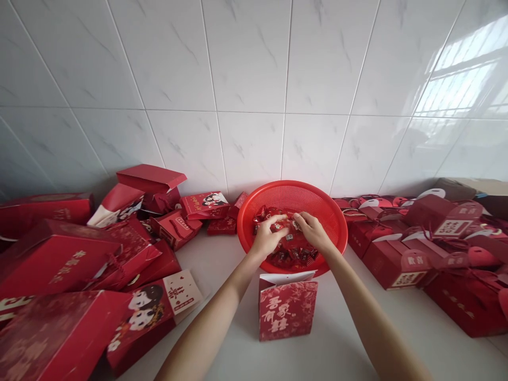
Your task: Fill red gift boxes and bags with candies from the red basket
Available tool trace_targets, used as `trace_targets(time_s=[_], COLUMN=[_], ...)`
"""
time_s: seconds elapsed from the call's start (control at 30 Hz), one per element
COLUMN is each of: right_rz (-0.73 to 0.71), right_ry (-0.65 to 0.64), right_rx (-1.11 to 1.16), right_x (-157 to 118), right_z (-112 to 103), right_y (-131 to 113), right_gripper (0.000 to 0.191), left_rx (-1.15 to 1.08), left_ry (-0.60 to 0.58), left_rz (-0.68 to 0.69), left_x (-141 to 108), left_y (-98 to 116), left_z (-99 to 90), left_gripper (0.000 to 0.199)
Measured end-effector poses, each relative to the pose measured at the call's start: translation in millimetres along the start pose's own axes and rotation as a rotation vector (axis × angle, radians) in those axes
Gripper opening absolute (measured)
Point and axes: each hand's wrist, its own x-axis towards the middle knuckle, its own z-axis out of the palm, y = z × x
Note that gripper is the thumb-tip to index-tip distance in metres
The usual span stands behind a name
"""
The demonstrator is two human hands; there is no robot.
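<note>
White marble-look tiles (246,95) rise behind a pale worktop (349,333), with window light reflected on the tiles at far right. Near the wall, in the middle of the worktop, sits a round red mesh basket (293,193), holding a heap of sweets (291,256) in shiny red wrappers. Both hands reach into it from the near side: the left hand (265,236) over the heap's left part, the right hand (313,233) just beside it on the right. Their fingers (278,219) are curled down and touching the sweets, but whether either hand pinches a piece is hard to tell.

A red gift bag (288,307) stands upright just in front of the basket, between the forearms. Left of the basket lies a jumble of red bags (55,259), some printed with a cartoon couple (145,317). To the right, red boxes (391,262) crowd together, their flaps upright.
</note>
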Motion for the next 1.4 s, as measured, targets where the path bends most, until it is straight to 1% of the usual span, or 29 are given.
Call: trace_targets(time_s=[0.1, 0.17, 0.23, 0.3, 0.33, 0.4, 0.5, 0.57, 0.63, 0.7, 0.73, 0.8, 0.87, 0.9, 0.97, 1.03, 1.1, 1.2, 1.4], right_rz=[0.014, 0.047, 0.081, 0.088, 0.085, 0.078, 0.100, 0.127, 0.143, 0.144, 0.140, 0.123, 0.101, 0.099, 0.123, 0.161, 0.178, 0.177, 0.164], right_ry=[-0.055, -0.110, -0.135, -0.100, -0.057, 0.073, 0.271, 0.357, 0.411, 0.432, 0.435, 0.443, 0.487, 0.516, 0.558, 0.568, 0.569, 0.586, 0.607], right_rx=[0.047, 0.103, 0.149, 0.162, 0.163, 0.170, 0.211, 0.241, 0.269, 0.290, 0.299, 0.311, 0.336, 0.364, 0.436, 0.482, 0.500, 0.525, 0.578], right_x=[-2, -4, -5, -5, -4, -3, -1, 0, -1, -2, -2, -3, -3, -3, -3, -3, -4, -3, 1], right_z=[-2, -3, -4, -5, -5, -6, -9, -10, -11, -11, -11, -10, -9, -9, -10, -10, -11, -11, -11], right_y=[-3, -5, -6, -6, -5, -3, 1, 2, 1, -1, -2, -5, -8, -8, -8, -7, -5, -1, 2], right_gripper=[0.041, 0.038, 0.039, 0.041, 0.041, 0.040, 0.038, 0.039, 0.042, 0.043, 0.042, 0.034, 0.030, 0.030, 0.031, 0.032, 0.033, 0.033, 0.029], left_rx=[0.000, -0.013, -0.034, -0.060, -0.069, -0.075, -0.066, -0.019, 0.101, 0.275, 0.352, 0.455, 0.515, 0.550, 0.634, 0.715, 0.768, 0.791, 0.704], left_ry=[0.122, 0.169, 0.182, 0.163, 0.147, 0.113, 0.054, -0.045, -0.170, -0.272, -0.295, -0.302, -0.305, -0.326, -0.423, -0.521, -0.573, -0.591, -0.556], left_rz=[0.031, 0.030, 0.003, -0.054, -0.084, -0.127, -0.142, -0.128, -0.091, -0.046, -0.021, 0.024, 0.058, 0.069, 0.082, 0.083, 0.076, 0.110, 0.226], left_x=[1, 2, 2, 2, 3, 2, 0, -2, -5, -8, -10, -14, -19, -22, -28, -31, -30, -22, -9], left_y=[0, 0, 0, 1, 1, 3, 5, 4, -1, -8, -12, -18, -21, -21, -19, -17, -17, -18, -21], left_z=[-1.0, -1.3, -1.4, -1.4, -1.2, -0.4, 2.2, 4.3, 6.1, 7.4, 7.9, 9.0, 10.8, 12.1, 15.7, 20.0, 23.5, 25.4, 25.6], left_gripper=[0.041, 0.040, 0.038, 0.035, 0.033, 0.027, 0.018, 0.017, 0.019, 0.021, 0.021, 0.023, 0.030, 0.035, 0.042, 0.043, 0.043, 0.040, 0.020])
